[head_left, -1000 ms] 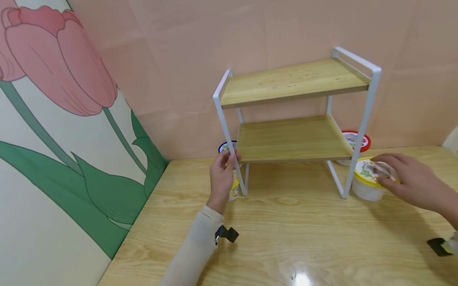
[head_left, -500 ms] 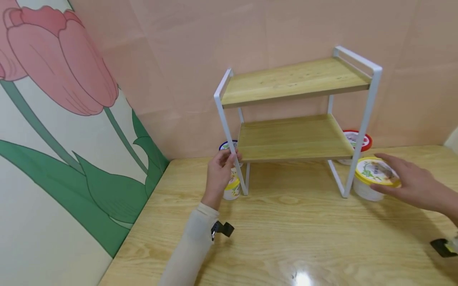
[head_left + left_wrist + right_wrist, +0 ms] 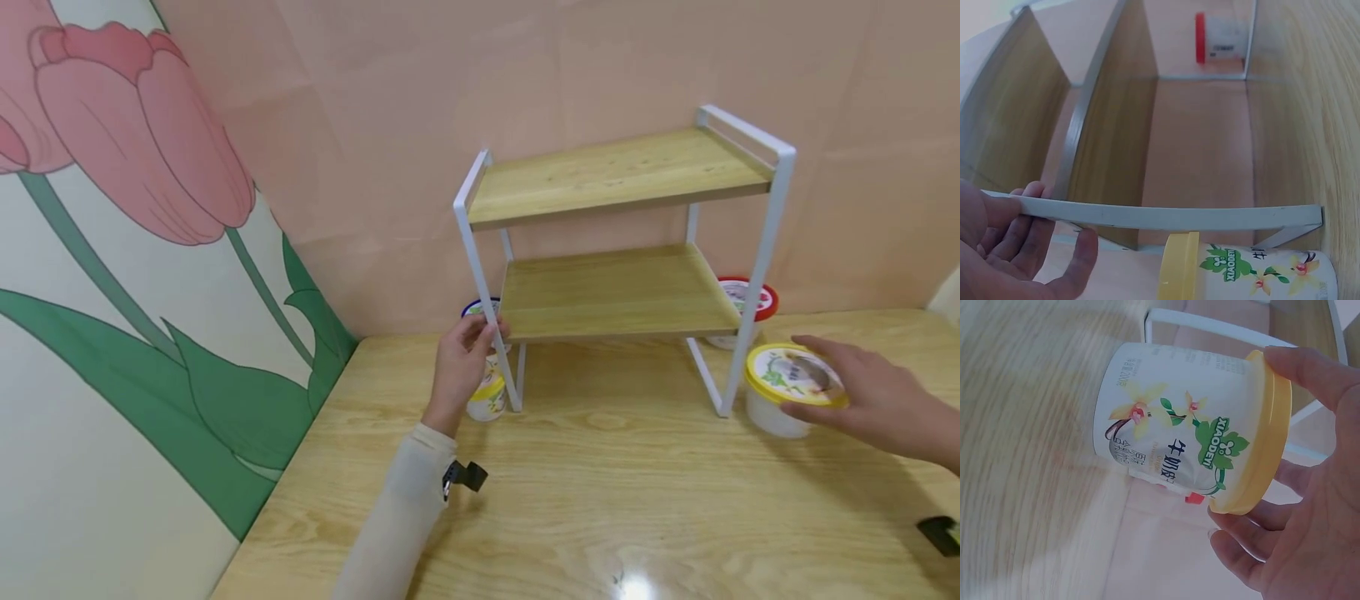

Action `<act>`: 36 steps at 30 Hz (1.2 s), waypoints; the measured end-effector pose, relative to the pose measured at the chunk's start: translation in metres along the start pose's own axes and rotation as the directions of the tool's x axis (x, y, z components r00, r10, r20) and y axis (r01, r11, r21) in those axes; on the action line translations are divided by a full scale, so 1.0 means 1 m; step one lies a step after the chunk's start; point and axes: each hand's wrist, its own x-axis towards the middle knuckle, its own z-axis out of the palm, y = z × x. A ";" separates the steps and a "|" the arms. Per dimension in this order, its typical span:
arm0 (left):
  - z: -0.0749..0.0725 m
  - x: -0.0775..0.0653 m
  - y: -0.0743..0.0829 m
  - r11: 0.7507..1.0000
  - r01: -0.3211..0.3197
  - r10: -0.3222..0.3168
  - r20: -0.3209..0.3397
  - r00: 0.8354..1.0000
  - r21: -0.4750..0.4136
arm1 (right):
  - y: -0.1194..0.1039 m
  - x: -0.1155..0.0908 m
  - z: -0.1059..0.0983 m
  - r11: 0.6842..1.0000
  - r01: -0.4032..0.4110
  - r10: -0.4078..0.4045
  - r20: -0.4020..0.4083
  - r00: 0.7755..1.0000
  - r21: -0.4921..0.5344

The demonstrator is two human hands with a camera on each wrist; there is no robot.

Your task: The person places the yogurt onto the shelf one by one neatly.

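Note:
A two-tier shelf with wooden boards and a white metal frame stands against the wall. My left hand holds its left front leg, the thumb on one side and the fingers curled behind. My right hand grips a yellow-lidded tub by the lid's rim, to the right of the shelf. The right wrist view shows the thumb at one edge of the lid and fingertips at the opposite edge, with flowers printed on the tub. Another yellow-lidded tub stands just outside the left leg.
Behind the right leg is a red-lidded tub. A blue-rimmed tub is partly hidden behind the left leg. All stand on a wood-grain table before a pink-covered wall, with a tulip mural at the left.
The yellow-lidded tub in my right hand has shifted slightly toward me, away from the shelf's right leg. My left hand stays on the left leg, with its wrist drawn slightly left.

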 end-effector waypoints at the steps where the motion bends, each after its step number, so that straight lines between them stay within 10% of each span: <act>1: -0.001 0.000 -0.001 1.000 0.005 -0.005 0.002 1.000 0.011 | -0.001 -0.001 0.001 1.000 -0.004 0.004 0.003 1.000 -0.004; 13: -0.001 0.001 -0.003 1.000 -0.010 0.010 -0.004 1.000 0.011 | -0.009 -0.007 -0.011 0.997 -0.032 0.037 0.068 0.997 -0.072; 18: 0.000 0.001 -0.004 1.000 -0.027 0.027 0.002 1.000 0.007 | 0.011 -0.011 -0.013 0.993 0.114 -0.111 0.061 0.992 -0.035; 23: -0.001 0.002 -0.004 0.999 -0.028 0.027 0.012 1.000 0.019 | 0.031 -0.009 -0.008 0.967 0.250 -0.252 0.039 0.967 0.057; 31: -0.003 0.004 -0.006 1.000 -0.027 0.027 0.017 0.999 0.006 | 0.040 0.001 -0.001 0.922 0.214 -0.270 0.140 0.953 0.323; 36: -0.004 0.005 -0.003 1.000 -0.006 0.005 0.027 1.000 0.003 | 0.039 0.005 -0.001 0.937 0.224 -0.261 0.113 0.959 0.267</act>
